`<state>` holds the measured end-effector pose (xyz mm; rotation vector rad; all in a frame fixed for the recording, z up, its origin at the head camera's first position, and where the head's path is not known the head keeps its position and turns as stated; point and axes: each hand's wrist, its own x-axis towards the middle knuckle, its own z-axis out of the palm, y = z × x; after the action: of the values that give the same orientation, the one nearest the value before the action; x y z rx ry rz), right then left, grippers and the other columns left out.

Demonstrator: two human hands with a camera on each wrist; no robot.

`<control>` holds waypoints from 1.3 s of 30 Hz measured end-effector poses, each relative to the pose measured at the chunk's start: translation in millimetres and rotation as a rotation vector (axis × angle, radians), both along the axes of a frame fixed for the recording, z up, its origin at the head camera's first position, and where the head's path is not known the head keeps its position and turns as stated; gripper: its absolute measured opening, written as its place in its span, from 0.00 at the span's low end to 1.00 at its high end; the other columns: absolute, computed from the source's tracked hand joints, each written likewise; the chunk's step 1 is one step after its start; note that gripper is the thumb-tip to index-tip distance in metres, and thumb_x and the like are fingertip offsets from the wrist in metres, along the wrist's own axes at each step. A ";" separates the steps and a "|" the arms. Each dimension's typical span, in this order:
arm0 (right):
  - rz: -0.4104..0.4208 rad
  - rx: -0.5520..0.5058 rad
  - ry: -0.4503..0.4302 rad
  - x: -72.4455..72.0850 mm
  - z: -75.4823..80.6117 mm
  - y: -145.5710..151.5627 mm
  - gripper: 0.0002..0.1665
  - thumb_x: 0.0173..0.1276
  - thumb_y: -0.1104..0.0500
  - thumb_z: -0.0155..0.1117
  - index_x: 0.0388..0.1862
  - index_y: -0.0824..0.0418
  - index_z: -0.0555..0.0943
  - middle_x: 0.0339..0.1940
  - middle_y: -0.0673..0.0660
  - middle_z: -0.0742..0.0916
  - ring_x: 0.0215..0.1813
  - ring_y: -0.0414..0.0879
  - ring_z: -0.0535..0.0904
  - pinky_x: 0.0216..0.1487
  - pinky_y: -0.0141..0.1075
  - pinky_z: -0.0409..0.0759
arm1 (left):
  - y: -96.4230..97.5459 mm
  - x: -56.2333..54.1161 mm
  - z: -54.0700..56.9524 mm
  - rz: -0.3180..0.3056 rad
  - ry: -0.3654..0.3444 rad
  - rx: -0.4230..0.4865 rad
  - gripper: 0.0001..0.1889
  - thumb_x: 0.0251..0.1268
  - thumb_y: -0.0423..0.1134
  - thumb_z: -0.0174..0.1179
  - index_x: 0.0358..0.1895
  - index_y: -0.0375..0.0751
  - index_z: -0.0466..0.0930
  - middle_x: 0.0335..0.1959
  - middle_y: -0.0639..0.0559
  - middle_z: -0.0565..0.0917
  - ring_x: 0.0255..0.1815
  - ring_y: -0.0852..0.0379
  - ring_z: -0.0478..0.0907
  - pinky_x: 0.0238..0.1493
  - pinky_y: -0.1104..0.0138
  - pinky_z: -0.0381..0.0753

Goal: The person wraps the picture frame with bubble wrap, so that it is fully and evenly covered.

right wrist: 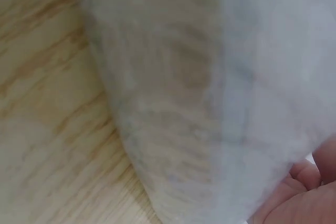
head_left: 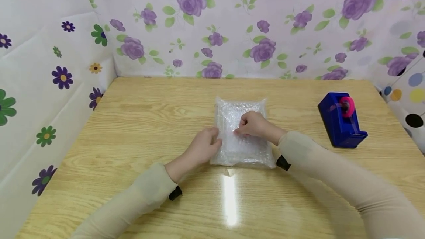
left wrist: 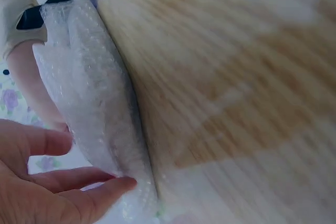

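Observation:
A flat parcel in clear bubble wrap (head_left: 245, 158) lies on the wooden table in the head view. At its left edge, my left hand (head_left: 206, 144) has its fingertips against the wrap. The left wrist view shows those fingers (left wrist: 113, 187) touching the parcel's side, one finger standing apart from it. Over the top of the parcel, my right hand (head_left: 254, 124) is bent with its fingertips down on the wrap; whether they pinch or press it cannot be told. Only part of the right hand (right wrist: 299, 198) shows beyond the wrap (right wrist: 173, 103) in the right wrist view.
To the right on the wooden table (head_left: 149, 113) stands a blue tape dispenser (head_left: 342, 128) holding a roll with a pink core (head_left: 347, 107). Flower-printed sheets (head_left: 206, 21) hang behind the table and at its sides. A light reflection shines on the table in front of the parcel.

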<state>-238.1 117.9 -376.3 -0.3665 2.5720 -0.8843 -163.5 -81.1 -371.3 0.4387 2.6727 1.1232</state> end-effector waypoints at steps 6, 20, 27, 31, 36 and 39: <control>-0.013 -0.020 0.019 0.9 -3.0 1.1 0.18 0.56 0.55 0.73 0.18 0.58 0.73 0.13 0.48 0.77 0.19 0.38 0.69 0.23 0.27 0.67 | 4.3 0.4 -1.3 -0.012 -0.017 -0.037 0.26 0.66 0.34 0.53 0.63 0.19 0.64 0.66 0.26 0.65 0.69 0.35 0.61 0.70 0.52 0.60; -0.022 -0.059 0.019 6.0 -4.7 3.0 0.17 0.56 0.55 0.72 0.19 0.59 0.73 0.14 0.49 0.77 0.20 0.39 0.69 0.23 0.28 0.67 | 4.6 -1.9 0.9 0.017 -0.120 -0.002 0.26 0.65 0.33 0.52 0.65 0.24 0.64 0.64 0.31 0.71 0.37 0.50 0.78 0.41 0.65 0.80; -0.030 -0.062 0.014 4.3 -5.1 3.0 0.17 0.56 0.55 0.73 0.19 0.59 0.73 0.14 0.48 0.77 0.20 0.39 0.69 0.24 0.28 0.68 | 1.3 -3.8 -0.2 0.016 -0.123 0.020 0.26 0.63 0.32 0.53 0.64 0.26 0.66 0.37 0.38 0.83 0.12 0.62 0.58 0.15 0.73 0.64; -0.029 -0.065 0.027 3.3 -5.8 4.5 0.17 0.56 0.55 0.73 0.20 0.59 0.74 0.15 0.49 0.77 0.21 0.39 0.69 0.24 0.28 0.68 | -4.0 -9.9 -0.2 -0.028 -0.132 0.026 0.23 0.64 0.35 0.55 0.60 0.25 0.71 0.34 0.41 0.82 0.28 0.56 0.77 0.32 0.67 0.80; 0.015 -0.096 0.018 3.2 -7.0 10.5 0.13 0.57 0.58 0.71 0.23 0.61 0.76 0.17 0.48 0.77 0.23 0.39 0.69 0.26 0.29 0.69 | -13.6 -14.3 -1.5 -0.018 -0.188 0.122 0.27 0.65 0.33 0.56 0.65 0.24 0.65 0.61 0.32 0.73 0.61 0.41 0.74 0.62 0.58 0.75; 0.066 -0.149 -0.017 3.5 -6.6 15.3 0.09 0.57 0.62 0.70 0.27 0.63 0.77 0.19 0.49 0.77 0.25 0.39 0.69 0.29 0.29 0.70 | -18.3 -13.9 -4.2 -0.012 -0.192 0.163 0.28 0.65 0.33 0.57 0.66 0.24 0.62 0.62 0.31 0.72 0.61 0.40 0.74 0.61 0.58 0.75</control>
<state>-234.7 133.2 -382.9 -0.4813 2.4704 -1.0529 -177.4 -99.5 -375.6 0.3538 2.4221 1.3148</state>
